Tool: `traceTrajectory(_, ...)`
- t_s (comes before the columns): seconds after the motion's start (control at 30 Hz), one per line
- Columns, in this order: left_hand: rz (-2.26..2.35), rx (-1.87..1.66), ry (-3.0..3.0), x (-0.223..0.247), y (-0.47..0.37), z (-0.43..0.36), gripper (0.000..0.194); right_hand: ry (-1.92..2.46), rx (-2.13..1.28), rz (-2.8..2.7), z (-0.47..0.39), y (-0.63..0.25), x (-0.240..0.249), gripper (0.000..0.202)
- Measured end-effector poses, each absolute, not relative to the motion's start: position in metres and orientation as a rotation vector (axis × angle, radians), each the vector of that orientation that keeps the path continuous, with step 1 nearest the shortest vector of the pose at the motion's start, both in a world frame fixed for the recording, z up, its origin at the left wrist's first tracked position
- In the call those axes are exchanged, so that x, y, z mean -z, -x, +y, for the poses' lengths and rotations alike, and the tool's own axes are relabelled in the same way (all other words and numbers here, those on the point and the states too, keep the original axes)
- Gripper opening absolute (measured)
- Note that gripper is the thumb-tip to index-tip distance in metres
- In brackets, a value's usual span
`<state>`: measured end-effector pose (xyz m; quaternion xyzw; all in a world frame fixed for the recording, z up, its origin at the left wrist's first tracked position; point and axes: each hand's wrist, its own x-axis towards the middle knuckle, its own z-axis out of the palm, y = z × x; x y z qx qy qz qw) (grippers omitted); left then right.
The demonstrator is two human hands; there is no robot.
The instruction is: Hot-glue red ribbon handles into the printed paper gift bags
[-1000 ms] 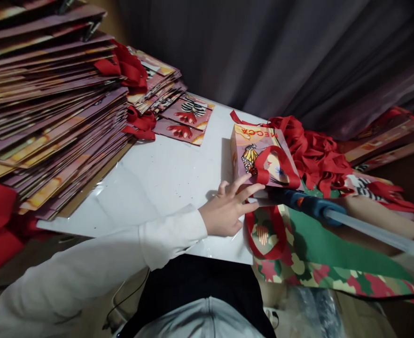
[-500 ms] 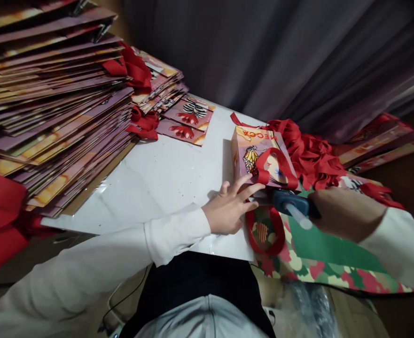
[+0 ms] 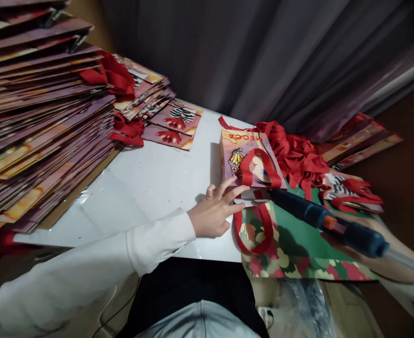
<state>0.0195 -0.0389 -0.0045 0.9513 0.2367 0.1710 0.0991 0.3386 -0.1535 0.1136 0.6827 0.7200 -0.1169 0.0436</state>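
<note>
A small pink MECCA paper bag (image 3: pixel 230 141) with a butterfly print lies flat, its mouth toward me. One red ribbon handle (image 3: pixel 274 178) rests on its upper face, and another red ribbon loop (image 3: pixel 239 234) hangs from the mouth toward me. My left hand (image 3: pixel 210 215) is spread open, fingertips at the bag's mouth edge. To the right, my right hand (image 3: pixel 381 266) grips a dark blue glue gun (image 3: pixel 298 206), whose nozzle points at the right side of the bag's mouth. A clear glue stick (image 3: pixel 409 264) sticks out of its back.
Tall stacks of flat paper bags (image 3: pixel 51 145) fill the left side. Two more printed bags (image 3: pixel 171 126) lie at the back of the white tabletop (image 3: pixel 157 188). Behind the bag sits a heap of red ribbons (image 3: pixel 294 155). A green camouflage-edged sheet (image 3: pixel 319 239) lies at right.
The glue gun has swung round in my right hand, which moved right and down; its length now shows with the nozzle toward the bag. My left hand stays at the bag's mouth. The view shifted slightly.
</note>
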Motion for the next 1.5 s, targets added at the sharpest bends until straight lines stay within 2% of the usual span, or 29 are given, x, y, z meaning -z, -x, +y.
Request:
traceTrajectory(0.13,0.706,-0.479,-2.805,0.002,-0.019,-0.039,0.065,-2.080,0.591,2.337,-0.141,-0.322,-0.115,0.010)
traceTrajectory(0.3,0.721,-0.462,-2.817,0.003,-0.018,-0.038,0.073,-1.938,0.780,2.511,-0.115,-0.316,-0.104,0.011)
traceTrajectory(0.43,0.727,-0.416,-2.879,0.004,-0.016,-0.036,0.067,-1.948,0.918,2.539,-0.093,-0.318,-0.085,0.012)
traceTrajectory(0.77,0.716,-0.443,-2.914,0.003,-0.016,-0.034,0.058,-1.808,0.692,2.659,-0.060,-0.312,-0.056,0.016)
traceTrajectory(1.27,0.700,-0.419,-2.908,0.002,-0.015,-0.033,0.048,-1.784,0.493,2.610,-0.053,-0.299,-0.053,0.025)
traceTrajectory(1.5,0.717,-0.432,-2.872,0.002,-0.016,-0.034,0.061,-1.751,0.545,2.652,-0.058,-0.304,-0.059,0.020)
